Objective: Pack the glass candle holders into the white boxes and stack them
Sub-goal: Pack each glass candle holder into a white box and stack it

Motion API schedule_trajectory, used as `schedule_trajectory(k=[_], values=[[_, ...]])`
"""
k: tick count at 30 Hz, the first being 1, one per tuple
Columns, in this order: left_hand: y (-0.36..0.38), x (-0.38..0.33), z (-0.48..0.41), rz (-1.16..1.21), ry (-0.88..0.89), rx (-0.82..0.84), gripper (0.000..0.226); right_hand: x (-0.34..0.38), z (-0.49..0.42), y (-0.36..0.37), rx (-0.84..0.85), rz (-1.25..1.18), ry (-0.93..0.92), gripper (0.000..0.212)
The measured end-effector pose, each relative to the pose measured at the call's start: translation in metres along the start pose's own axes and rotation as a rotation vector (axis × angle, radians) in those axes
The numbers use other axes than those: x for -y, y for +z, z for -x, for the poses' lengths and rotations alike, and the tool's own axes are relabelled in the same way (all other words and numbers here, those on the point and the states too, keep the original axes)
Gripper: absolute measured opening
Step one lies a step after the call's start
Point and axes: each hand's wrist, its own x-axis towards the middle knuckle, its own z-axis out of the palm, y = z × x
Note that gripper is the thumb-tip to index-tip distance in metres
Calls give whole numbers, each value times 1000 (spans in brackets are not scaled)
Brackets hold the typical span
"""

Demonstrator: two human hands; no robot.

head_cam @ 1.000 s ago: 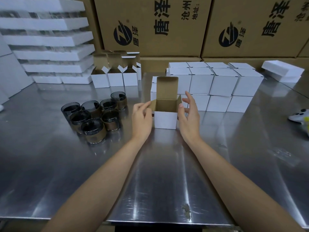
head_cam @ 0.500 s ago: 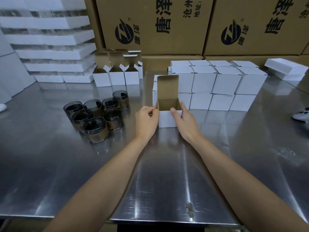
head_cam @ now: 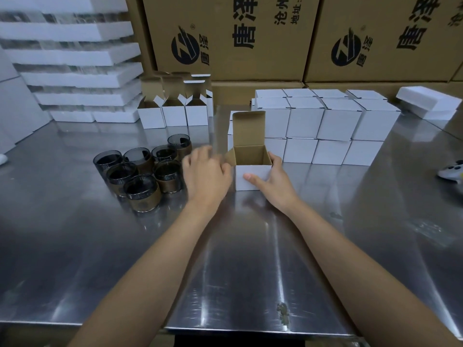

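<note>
holding an open white box (head_cam: 253,176) steady on the bench (head_cam: 250,259) with the right hand (head_cam: 276,182), thumb across its front face and fingers round its right side; lid flap upright, inside seemingly bare. left hand (head_cam: 208,172) loose, blurred, gripping nothing, between box and the glass candle holders (head_cam: 142,171). seven holders unpacked, clustered left of the box. closed boxes (head_cam: 323,126) already stacked two high behind, so probably well along; four more open boxes (head_cam: 172,112) waiting at the back.

Two bare forearms, no sleeves, left hand (head_cam: 206,171), right hand (head_cam: 274,180)
</note>
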Motion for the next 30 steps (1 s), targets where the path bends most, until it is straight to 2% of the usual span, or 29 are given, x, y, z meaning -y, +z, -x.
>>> schedule_trajectory(k=[2,6,9,13,16,17,19,21,24,27,30], values=[[-5,5,-3,-187,-66,-9,42,-1,0,1,6,5,-6,84],[-5,15,-3,-380,-231,220,56,0,1,2,45,11,-21,87],[2,11,2,-420,-196,321,51,2,2,3,51,30,-26,83],[5,3,5,-218,-58,269,54,6,4,4,17,15,-19,76],[6,2,4,-50,153,209,33,8,5,2,-50,-4,-18,77],[6,4,3,-29,184,176,37,9,6,1,-71,-8,-22,78],[7,9,1,-13,138,135,58,10,6,1,-107,-11,-29,79],[9,15,1,71,-2,179,71,10,6,1,-137,4,-32,81],[15,20,3,204,-95,295,72,11,6,0,-150,22,-29,82],[20,24,2,214,-77,237,72,11,6,0,-150,42,-21,83],[22,28,0,213,-170,230,103,12,7,1,-178,70,-18,83]])
